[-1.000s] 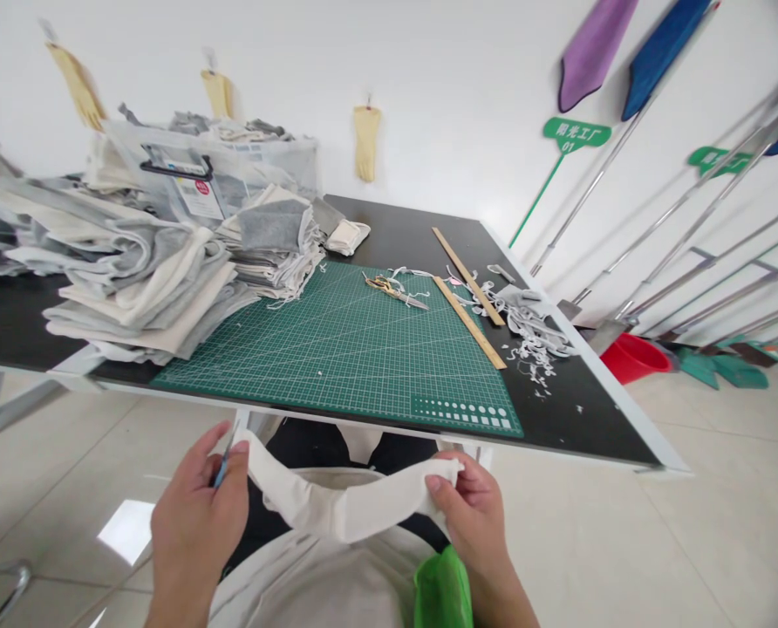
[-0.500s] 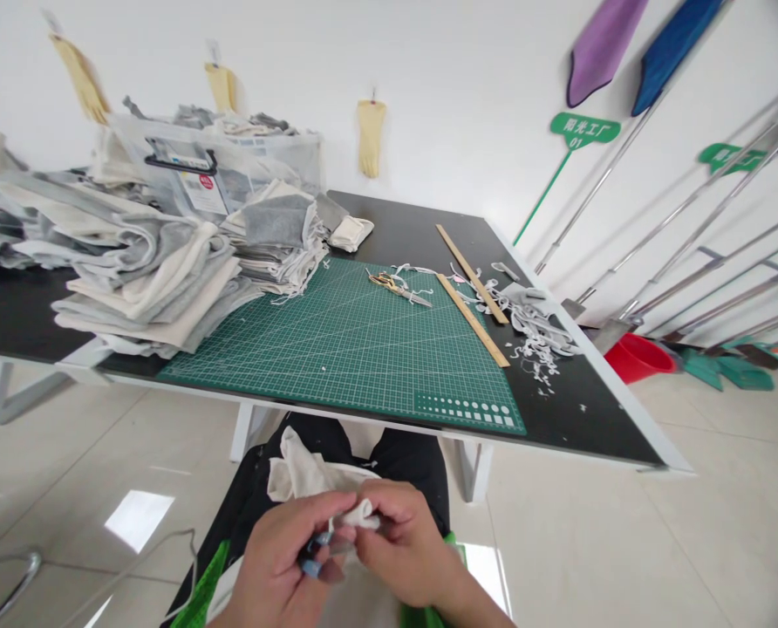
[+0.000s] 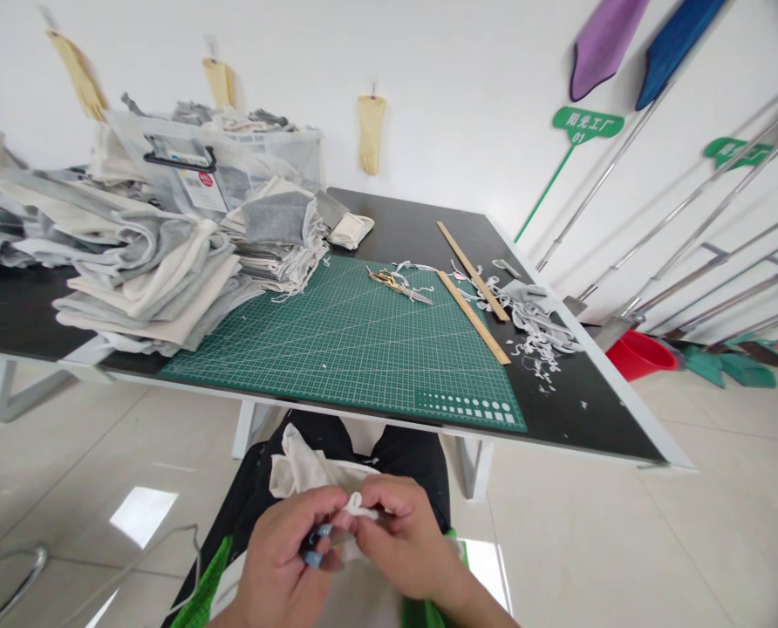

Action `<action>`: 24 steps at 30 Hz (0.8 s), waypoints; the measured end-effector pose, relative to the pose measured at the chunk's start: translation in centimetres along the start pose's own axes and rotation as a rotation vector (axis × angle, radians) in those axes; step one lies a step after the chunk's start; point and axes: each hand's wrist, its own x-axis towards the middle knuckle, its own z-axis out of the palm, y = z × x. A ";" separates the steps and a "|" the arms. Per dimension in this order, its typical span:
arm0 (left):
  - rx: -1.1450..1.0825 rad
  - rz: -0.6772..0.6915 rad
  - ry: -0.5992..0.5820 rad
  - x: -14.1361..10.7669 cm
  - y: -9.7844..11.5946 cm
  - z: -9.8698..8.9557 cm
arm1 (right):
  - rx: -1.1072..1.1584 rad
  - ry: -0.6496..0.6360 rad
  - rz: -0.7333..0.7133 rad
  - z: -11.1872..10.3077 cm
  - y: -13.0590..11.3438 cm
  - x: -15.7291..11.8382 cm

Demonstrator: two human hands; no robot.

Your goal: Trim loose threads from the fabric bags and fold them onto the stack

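Note:
Over my lap lies a cream cloth [image 3: 301, 467], its bunched edge raised between my two hands. My left hand [image 3: 281, 549] is closed, thumb and finger pinching the folded edge. A small blue object [image 3: 314, 551] also sits within its curled fingers; most of it is hidden, so its kind is unclear. From the other side, my right hand [image 3: 406, 532] pinches the same edge, fingertips close to the left ones. A small white loop of the fabric sticks up between the thumbs.
Before me a black table [image 3: 598, 427] bears a green cutting mat [image 3: 363, 349], gold-handled scissors [image 3: 395, 283], wooden rulers [image 3: 474, 318] and fabric scraps [image 3: 539, 323]. Folded cloth stacks [image 3: 146, 296] and a clear plastic bin [image 3: 264, 161] stand left. A red bucket [image 3: 638, 353] is at right.
The pinched edge has turned slightly, with its white loop now more upright between my fingertips. Both hands keep their hold in nearly the same place.

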 end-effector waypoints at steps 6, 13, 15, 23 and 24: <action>-0.072 -0.142 0.000 1.4 -0.8 0.5 | -0.055 0.077 0.020 -0.5 0.3 0.4; 0.015 -0.281 0.043 12.9 -3.0 3.0 | -0.023 0.216 0.104 -2.8 0.8 2.8; 0.040 -0.277 0.024 16.3 -4.1 4.2 | -0.009 0.264 0.099 -3.7 0.9 4.3; -0.069 -0.320 -0.052 22.0 -8.2 8.2 | 0.102 0.258 0.176 -6.5 2.9 11.7; -0.096 -0.318 -0.052 22.1 -8.5 8.4 | 0.109 0.253 0.181 -6.7 3.3 12.6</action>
